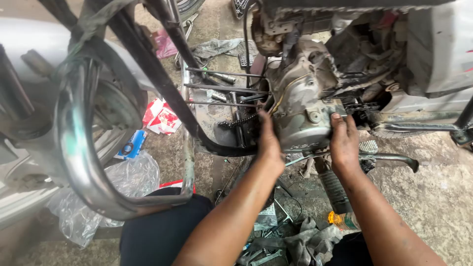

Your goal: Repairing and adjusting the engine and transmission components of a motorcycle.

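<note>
A dirty grey motorcycle engine case [303, 116] hangs under the bike frame in the middle of the head view. My left hand [270, 143] presses flat against its left side, fingers up, close to a loose drive chain [236, 121]. On the case's right side my right hand [344, 144] rests with fingertips at its upper right corner. Both hands are greasy, and neither is wrapped around a tool. Several long bare studs [221, 88] stick out leftward from the engine above the chain.
A chrome crash guard [81, 152] and black frame tube [148, 64] fill the left. A footpeg and lever [389, 157] jut out right. Rags, wrenches [266, 257], a clear plastic bag [128, 177] and red-and-white boxes [160, 118] lie on the concrete floor.
</note>
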